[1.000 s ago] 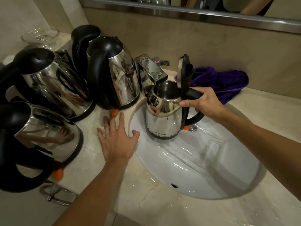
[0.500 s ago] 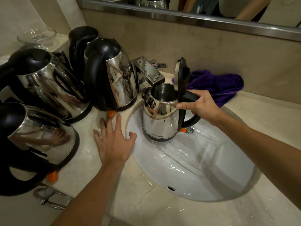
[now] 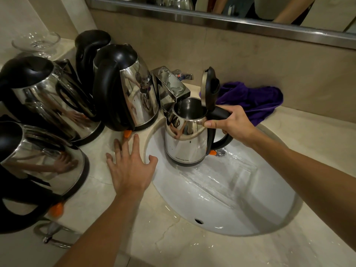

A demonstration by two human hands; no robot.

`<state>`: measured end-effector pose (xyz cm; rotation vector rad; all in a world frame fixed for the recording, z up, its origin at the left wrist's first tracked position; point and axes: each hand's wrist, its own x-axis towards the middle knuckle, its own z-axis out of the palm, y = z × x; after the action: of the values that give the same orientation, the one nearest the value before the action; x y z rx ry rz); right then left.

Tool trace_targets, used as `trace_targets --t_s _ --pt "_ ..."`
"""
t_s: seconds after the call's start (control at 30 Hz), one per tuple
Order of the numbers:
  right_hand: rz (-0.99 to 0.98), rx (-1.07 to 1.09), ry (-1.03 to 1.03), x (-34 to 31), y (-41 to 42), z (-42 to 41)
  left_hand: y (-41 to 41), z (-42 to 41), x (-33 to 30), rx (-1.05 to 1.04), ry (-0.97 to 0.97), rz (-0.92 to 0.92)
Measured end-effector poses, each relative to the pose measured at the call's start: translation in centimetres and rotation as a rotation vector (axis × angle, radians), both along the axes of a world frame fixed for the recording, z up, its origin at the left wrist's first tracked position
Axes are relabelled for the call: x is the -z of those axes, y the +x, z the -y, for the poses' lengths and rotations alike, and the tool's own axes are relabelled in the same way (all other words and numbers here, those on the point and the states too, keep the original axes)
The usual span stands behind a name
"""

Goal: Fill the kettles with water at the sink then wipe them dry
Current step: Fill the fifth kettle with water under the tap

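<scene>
The sink (image 3: pixel 240 199) fills the lower right of centre, set in the counter (image 3: pixel 173 247); the open kettle (image 3: pixel 186 139) hangs over its upper-left part, directly under the faucet (image 3: pixel 169 87), its handle in the right hand (image 3: pixel 231 124); the cloth (image 3: pixel 252 101) lies behind that hand, against the wall; four closed kettles crowd the left of the frame; the left hand (image 3: pixel 131 166) rests flat on the counter between them and the sink; a glass bowl (image 3: pixel 36 43) sits at upper left; the mirror (image 3: pixel 221 8) runs along the top.
</scene>
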<state>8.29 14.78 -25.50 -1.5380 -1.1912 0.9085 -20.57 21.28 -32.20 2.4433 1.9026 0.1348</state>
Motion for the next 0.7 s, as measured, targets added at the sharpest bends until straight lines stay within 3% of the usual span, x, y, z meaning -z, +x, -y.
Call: trace_targets --t_s 0.7 --pt "0.001 0.014 -0.002 0.24 0.16 -0.14 0.01 0.04 -0.07 0.0 -0.008 -0.008"
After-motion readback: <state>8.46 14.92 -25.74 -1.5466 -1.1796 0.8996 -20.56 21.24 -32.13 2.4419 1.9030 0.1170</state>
